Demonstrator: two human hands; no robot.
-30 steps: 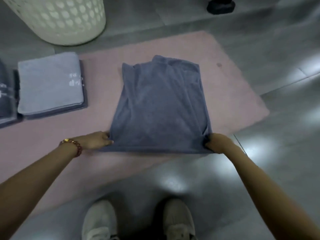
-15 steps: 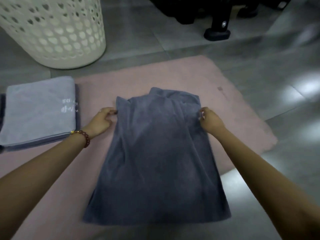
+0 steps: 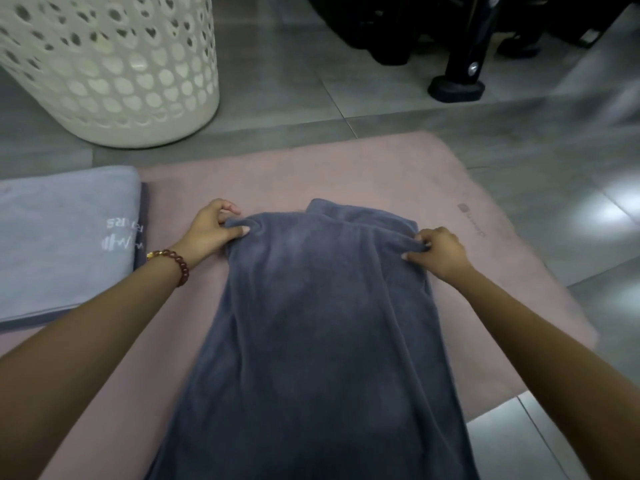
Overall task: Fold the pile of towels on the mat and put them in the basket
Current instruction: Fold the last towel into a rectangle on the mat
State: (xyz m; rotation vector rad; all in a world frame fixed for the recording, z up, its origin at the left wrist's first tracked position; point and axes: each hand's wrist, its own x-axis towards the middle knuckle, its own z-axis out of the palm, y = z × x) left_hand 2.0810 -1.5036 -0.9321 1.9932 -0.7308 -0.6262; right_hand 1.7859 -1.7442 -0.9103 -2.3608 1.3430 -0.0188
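Two hands | left hand (image 3: 214, 230) pinches towel (image 3: 322, 323) corner | right hand (image 3: 438, 252) pinches opposite corner

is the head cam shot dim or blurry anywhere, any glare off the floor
Head view: dim overall, so the dark grey towel shows little texture. Head view: white glare patches on the glossy floor tiles at right. Head view: soft smear in the upper right corner and along the bottom edge, with the middle sharper. Head view: the basket leans and bows from wide-angle distortion.
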